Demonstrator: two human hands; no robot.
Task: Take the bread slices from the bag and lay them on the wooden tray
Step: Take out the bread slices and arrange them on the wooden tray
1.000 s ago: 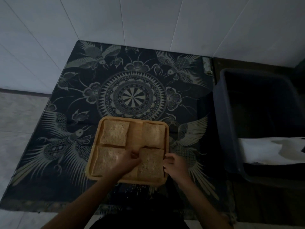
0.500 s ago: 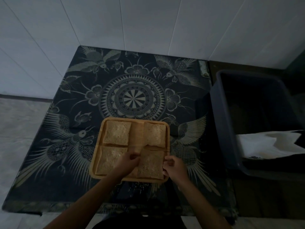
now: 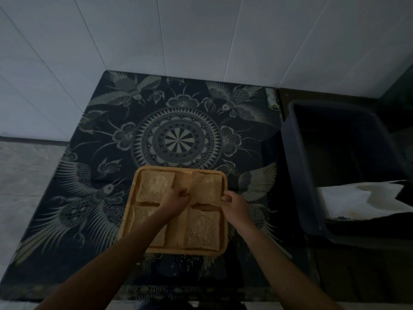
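Note:
A wooden tray (image 3: 178,251) lies on the dark patterned cloth and holds several bread slices in two rows of two. My left hand (image 3: 176,198) pinches the left edge of the far right slice (image 3: 207,189). My right hand (image 3: 234,204) has its fingers curled on that slice's right edge, at the tray rim. The far left slice (image 3: 154,186) and the near right slice (image 3: 202,229) lie flat. My left forearm partly covers the near left slice (image 3: 143,217).
A dark plastic bin (image 3: 299,166) stands to the right of the cloth, with a crumpled white bag or sheet (image 3: 348,198) inside it. The patterned cloth (image 3: 174,139) reaches back to a white tiled wall. Crumbs lie in front of the tray.
Both hands have moved from the near right slice up to the far right slice. The camera has tilted, so the tray sits lower in view.

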